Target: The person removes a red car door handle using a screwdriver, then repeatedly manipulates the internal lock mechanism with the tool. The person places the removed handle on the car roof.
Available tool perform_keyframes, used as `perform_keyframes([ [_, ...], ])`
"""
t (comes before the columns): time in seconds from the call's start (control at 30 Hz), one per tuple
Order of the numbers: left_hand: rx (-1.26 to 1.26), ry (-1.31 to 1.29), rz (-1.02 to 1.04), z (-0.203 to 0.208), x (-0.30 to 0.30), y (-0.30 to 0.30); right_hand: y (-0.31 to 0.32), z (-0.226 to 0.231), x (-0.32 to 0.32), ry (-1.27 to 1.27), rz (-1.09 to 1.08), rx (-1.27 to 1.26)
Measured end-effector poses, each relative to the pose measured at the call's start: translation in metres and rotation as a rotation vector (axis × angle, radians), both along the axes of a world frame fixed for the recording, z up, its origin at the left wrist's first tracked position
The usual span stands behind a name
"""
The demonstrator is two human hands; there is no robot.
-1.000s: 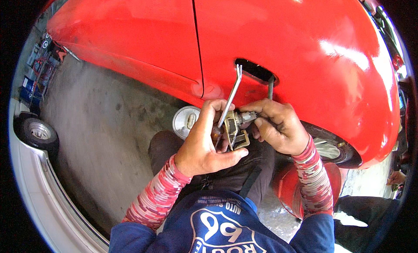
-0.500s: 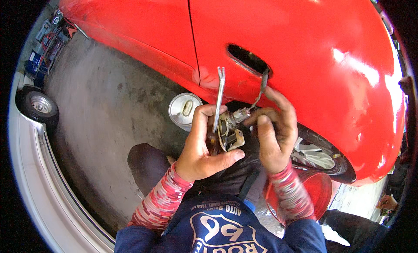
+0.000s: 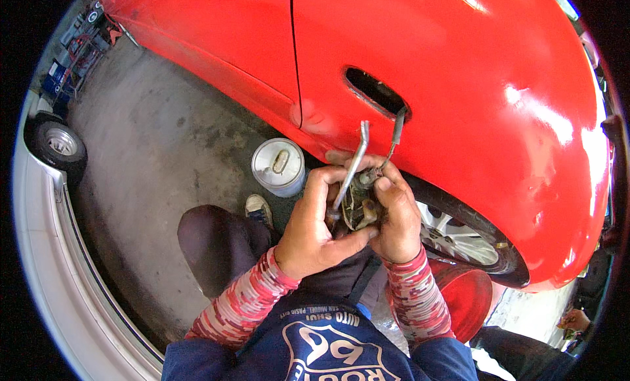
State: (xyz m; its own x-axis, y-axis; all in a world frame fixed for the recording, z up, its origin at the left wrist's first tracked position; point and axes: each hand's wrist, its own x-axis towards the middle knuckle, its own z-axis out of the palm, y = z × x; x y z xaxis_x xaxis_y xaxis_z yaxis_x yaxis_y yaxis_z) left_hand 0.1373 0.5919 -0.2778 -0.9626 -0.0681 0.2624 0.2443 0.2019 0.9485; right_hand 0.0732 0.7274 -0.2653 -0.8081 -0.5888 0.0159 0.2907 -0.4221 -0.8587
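Note:
A small grimy car lamp housing (image 3: 357,207) is held between both hands, in front of the red fender. My left hand (image 3: 318,227) is closed around its left side, thumb along the lower edge. The same hand also grips a metal pry tool (image 3: 355,163), whose bent, forked tip points up. My right hand (image 3: 399,220) is closed on the housing's right side, thumb by the wire connector (image 3: 369,177). From there a sleeved wire (image 3: 398,128) runs up into the oval opening (image 3: 374,91) in the fender. Fingers hide parts of the housing and connector.
The red car body (image 3: 453,73) fills the top, its wheel (image 3: 459,237) below right. A lidded can (image 3: 279,164) stands on the floor beside my shoe. A red bucket-like container (image 3: 462,292) is by my right forearm. A white vehicle (image 3: 49,250) lines the left; another person's hand (image 3: 574,320) shows far right.
My right hand has moved left and down from the wire onto the housing and connector. The pry tool has tilted to the right, and the housing has shifted slightly right.

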Motion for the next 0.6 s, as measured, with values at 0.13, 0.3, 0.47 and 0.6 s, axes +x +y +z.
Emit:
perform_keyframes([
  [0.13,-0.007,0.017,-0.004,0.001,0.003,-0.002,-0.002,-0.007,-0.001,-0.022,0.043,-0.09],
  [0.3,0.172,-0.076,-0.079,0.004,0.027,-0.016,-0.015,-0.015,-0.001,-0.121,-0.088,-0.215],
  [0.47,0.433,-0.296,-0.034,0.013,0.078,-0.03,-0.022,-0.018,-0.005,-0.143,-0.074,-0.365],
  [0.6,0.635,-0.566,-0.099,0.025,0.113,-0.032,-0.02,-0.016,-0.005,-0.163,-0.044,-0.376],
])
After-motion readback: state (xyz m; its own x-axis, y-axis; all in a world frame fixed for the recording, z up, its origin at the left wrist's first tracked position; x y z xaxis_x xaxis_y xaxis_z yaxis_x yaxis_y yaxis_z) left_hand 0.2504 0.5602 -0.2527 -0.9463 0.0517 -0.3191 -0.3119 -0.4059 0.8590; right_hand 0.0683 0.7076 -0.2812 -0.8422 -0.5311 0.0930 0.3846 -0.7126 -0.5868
